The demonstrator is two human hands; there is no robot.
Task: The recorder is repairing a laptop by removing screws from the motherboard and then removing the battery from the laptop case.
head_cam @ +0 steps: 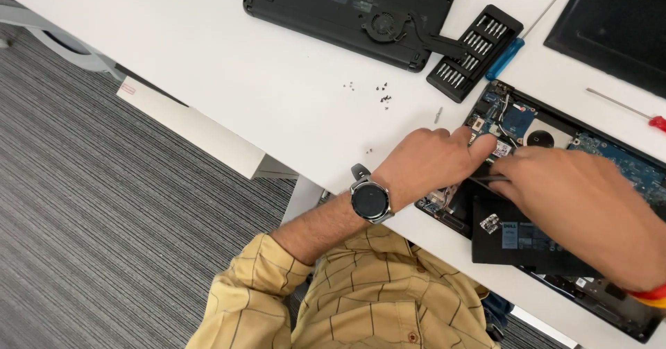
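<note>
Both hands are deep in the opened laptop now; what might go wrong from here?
Loose screws lie scattered on the white table near its edge; a sleeve could sweep them off. The left hand presses near thin cables beside the fan, which might snag. The right hand hides the slim tool's tip, so it may slip onto the board.

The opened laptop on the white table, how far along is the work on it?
Done: the opened black laptop has its bottom cover off, and small dark screws lie loose on the white table. In hand: the left hand and right hand work at the blue circuit board. Left: the black battery remains seated.
</note>
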